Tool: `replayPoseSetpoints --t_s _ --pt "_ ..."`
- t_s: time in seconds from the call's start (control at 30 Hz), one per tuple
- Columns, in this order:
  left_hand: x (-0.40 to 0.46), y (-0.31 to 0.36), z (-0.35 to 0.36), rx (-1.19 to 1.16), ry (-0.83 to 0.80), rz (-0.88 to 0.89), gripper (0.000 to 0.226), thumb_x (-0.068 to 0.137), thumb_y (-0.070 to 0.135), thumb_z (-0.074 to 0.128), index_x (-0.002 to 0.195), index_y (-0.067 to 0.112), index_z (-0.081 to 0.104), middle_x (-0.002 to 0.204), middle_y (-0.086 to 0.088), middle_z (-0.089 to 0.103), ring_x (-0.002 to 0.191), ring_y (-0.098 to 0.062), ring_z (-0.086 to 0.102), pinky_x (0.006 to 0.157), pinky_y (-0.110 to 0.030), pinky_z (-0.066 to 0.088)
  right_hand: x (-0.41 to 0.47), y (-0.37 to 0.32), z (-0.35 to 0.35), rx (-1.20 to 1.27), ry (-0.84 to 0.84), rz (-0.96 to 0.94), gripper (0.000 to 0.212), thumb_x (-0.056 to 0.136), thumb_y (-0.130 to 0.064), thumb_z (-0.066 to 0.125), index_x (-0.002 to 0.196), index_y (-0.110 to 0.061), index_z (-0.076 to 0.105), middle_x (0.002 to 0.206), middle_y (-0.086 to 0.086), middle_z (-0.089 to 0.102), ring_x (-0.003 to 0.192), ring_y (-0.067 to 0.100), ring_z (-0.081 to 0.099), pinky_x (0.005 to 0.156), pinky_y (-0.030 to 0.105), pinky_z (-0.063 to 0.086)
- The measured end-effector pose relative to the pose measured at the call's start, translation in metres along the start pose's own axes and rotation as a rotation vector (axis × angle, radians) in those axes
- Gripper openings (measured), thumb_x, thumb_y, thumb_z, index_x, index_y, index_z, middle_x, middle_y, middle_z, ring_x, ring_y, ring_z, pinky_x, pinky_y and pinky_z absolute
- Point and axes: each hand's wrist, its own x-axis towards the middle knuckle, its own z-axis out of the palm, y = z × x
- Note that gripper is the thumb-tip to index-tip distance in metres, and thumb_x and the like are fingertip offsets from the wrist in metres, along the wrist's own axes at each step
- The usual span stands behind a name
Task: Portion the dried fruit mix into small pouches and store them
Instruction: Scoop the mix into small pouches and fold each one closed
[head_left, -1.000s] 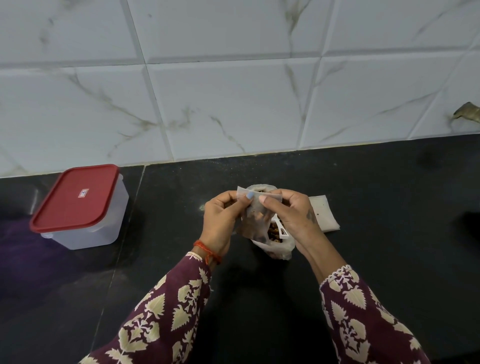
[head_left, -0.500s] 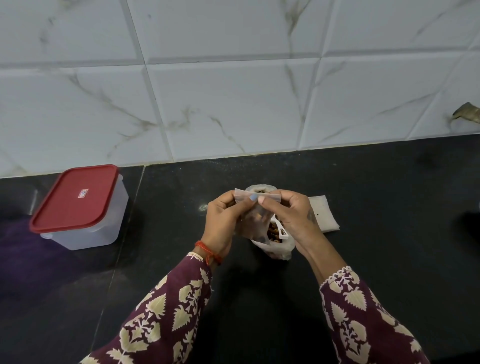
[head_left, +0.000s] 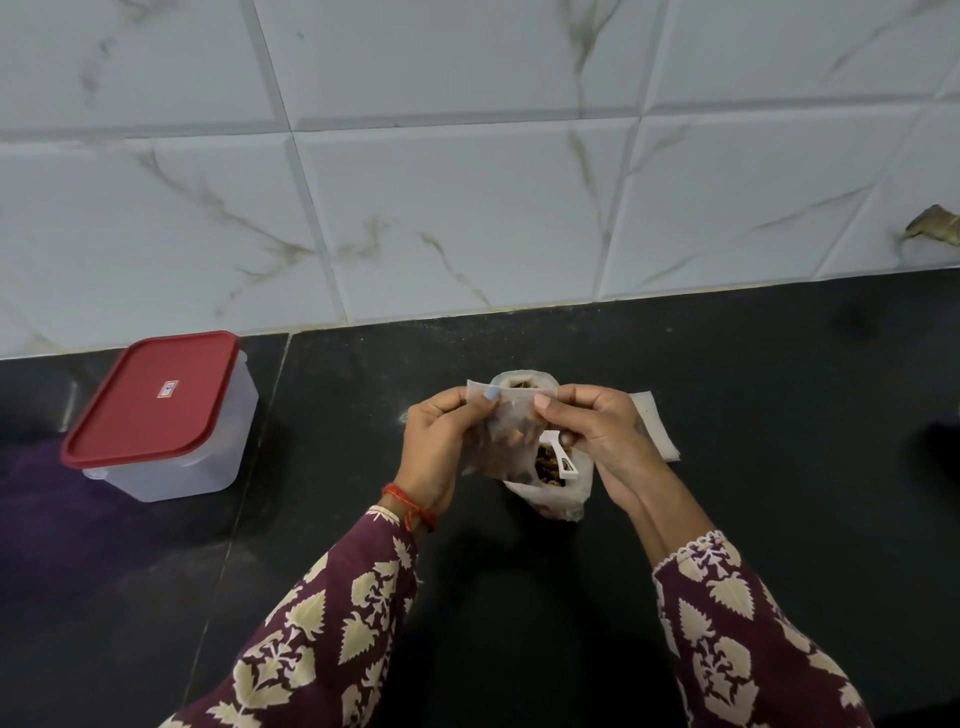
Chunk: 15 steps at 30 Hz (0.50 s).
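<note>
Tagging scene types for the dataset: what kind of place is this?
Most likely a home kitchen. A black stone counter meets a marble-look tiled wall, a red-lidded plastic box stands on the counter, and both hands hold a small pouch of dried fruit.

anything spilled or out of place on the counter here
Nothing looks spilled. Both hands, left and right, pinch the top edge of a small pouch over the open fruit bag. The red-lidded container sits closed. The one oddity is a brownish scrap on the wall tiles, far right.

pouch (head_left: 506, 431) top now level
</note>
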Motion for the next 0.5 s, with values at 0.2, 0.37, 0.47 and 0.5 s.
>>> replayPoseSetpoints --t_s 0.2,0.37,0.47,0.5 --pt "-0.001 0.001 0.000 -0.020 -0.055 -0.052 0.021 0.094 0.010 0.052 0.084 0.001 0.068 0.076 -0.006 0.071 0.073 -0.014 0.067 0.071 -0.028 0.055 0.001 0.001 0.001 -0.013 0.062 0.009 0.008 0.084 -0.013 0.069 0.077 -0.014 0.072 0.071 -0.006 0.069 0.071 0.004 0.058 0.060 0.020 0.040" --pt "-0.001 0.002 -0.003 0.032 -0.052 -0.037 0.023 0.093 0.015 0.054 0.085 -0.001 0.067 0.078 -0.009 0.068 0.076 -0.020 0.064 0.075 -0.035 0.052 -0.002 -0.003 -0.001 0.013 -0.037 0.027 0.002 0.081 -0.022 0.072 0.083 -0.022 0.070 0.078 -0.007 0.069 0.077 0.005 0.062 0.059 0.017 0.042" --pt "-0.003 0.001 -0.002 0.091 -0.035 -0.001 0.021 0.092 0.018 0.056 0.083 0.005 0.070 0.081 -0.013 0.068 0.082 -0.027 0.061 0.080 -0.041 0.050 -0.002 -0.004 0.006 -0.122 -0.059 -0.029 0.004 0.081 -0.021 0.072 0.077 -0.022 0.071 0.073 -0.009 0.070 0.072 -0.002 0.064 0.061 0.012 0.045" --pt "-0.003 0.002 -0.001 0.106 -0.024 0.008 0.021 0.092 0.019 0.056 0.083 0.007 0.071 0.082 -0.013 0.068 0.083 -0.028 0.061 0.080 -0.042 0.050 -0.001 -0.004 0.008 -0.153 -0.044 -0.048 0.008 0.081 -0.020 0.072 0.074 -0.021 0.071 0.072 -0.008 0.070 0.072 -0.002 0.064 0.063 0.013 0.045"
